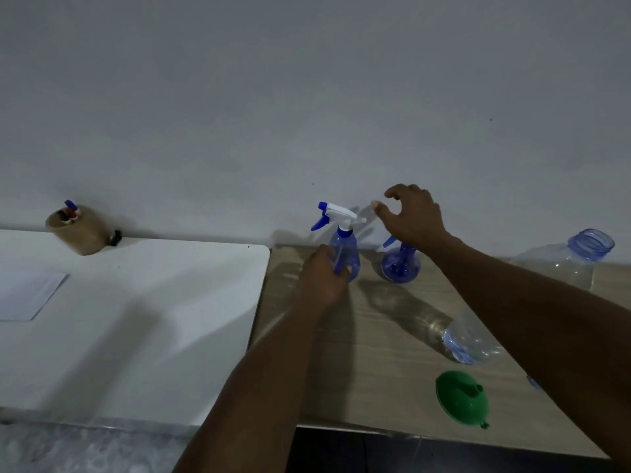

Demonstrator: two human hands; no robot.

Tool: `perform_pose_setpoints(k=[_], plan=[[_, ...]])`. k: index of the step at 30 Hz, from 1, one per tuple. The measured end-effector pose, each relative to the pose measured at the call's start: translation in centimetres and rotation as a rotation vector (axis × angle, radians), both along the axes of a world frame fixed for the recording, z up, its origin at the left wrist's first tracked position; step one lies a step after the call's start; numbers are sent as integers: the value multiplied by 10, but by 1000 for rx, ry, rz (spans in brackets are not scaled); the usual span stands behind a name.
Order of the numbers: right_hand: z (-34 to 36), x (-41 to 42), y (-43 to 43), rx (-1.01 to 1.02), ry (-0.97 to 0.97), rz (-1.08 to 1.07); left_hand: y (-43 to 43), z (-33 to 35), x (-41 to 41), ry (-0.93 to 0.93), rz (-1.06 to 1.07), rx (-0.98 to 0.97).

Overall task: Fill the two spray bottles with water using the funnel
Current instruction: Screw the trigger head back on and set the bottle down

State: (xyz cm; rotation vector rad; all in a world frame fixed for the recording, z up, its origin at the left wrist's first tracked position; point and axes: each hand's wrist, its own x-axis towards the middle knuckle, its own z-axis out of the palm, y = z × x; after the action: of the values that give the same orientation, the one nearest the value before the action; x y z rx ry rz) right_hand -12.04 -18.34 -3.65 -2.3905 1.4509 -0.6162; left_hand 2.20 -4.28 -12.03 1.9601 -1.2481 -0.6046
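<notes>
Bare grey wall (pixel 307 97); white table (pixel 136 319); wooden table (pixel 375 387)

A plain room, likely a home or small office. A bare grey wall (pixel 307 97) backs a wood-look counter (pixel 375 387). Left of the counter stand a white table (pixel 136 319) and a pen pot (pixel 76 230).

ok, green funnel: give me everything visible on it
The green funnel looks like glossy, opaque plastic. It lies mouth-down on the wooden table near the front edge, short spout pointing up and slightly right, with a small tab on its near rim. Neither hand touches it; a clear bottle lies just behind it, apart.
</notes>
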Motion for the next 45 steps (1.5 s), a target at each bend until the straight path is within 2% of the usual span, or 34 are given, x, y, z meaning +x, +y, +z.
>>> perform_pose_setpoints(k=[4,7,11,14,19,23,28,31,39,43,45], plan=[[-9,-18,2,263,353,8,12,-6,-15,13,-57,42],[-22,-27,12,231,468,35,22,-7,-30,65,-105,116],[-21,-37,28,140,471,85,39,-1,-46,22,-190,140],[-13,-44,45,147,485,99,52,3,-55,24,-215,168],[-2,-54,88,122,460,201,72,4,-72,54,-231,102],[-9,-60,124,86,462,254,91,-1,-80,-45,-254,191],[-24,-62,157,100,409,314,119,-6,-88,-33,-301,207],[-30,-60,169,106,345,346,131,-12,-87,-15,-272,172],[-51,-59,189,95,291,315,135,-15,-94,39,-184,240],[-58,-60,195,62,232,270,138,-13,-91,-123,-184,232],[-60,-58,197,60,218,269,144,-3,-92,-139,-192,222]])
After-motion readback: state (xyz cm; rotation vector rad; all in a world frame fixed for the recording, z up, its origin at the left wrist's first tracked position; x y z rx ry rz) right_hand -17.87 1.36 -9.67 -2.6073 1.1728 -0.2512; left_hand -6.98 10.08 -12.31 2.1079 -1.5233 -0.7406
